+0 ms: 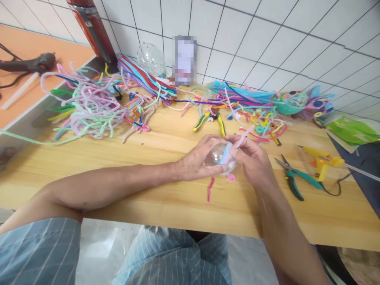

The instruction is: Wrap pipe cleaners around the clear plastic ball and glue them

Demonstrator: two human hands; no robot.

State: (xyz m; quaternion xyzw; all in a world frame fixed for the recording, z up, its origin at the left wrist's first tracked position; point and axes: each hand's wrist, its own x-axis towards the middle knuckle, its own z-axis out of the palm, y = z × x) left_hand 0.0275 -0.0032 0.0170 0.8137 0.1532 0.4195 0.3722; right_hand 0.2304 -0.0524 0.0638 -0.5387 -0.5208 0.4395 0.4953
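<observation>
My left hand (198, 158) is wrapped round a clear plastic ball (218, 156) that has pastel pipe cleaners (226, 152) running over it. My right hand (252, 158) pinches a pink pipe cleaner (245, 136) against the ball's right side. Both hands hover just above the wooden table (166, 194), near its middle. Loose pink pipe cleaner ends (210, 189) hang and lie below the ball.
Heaps of coloured pipe cleaners (95, 105) cover the table's back. Yellow-handled pliers (212, 118), teal pliers (293, 178) and a yellow glue gun (322, 160) lie around my hands. Another clear ball (151, 58) and a phone (184, 59) stand by the tiled wall.
</observation>
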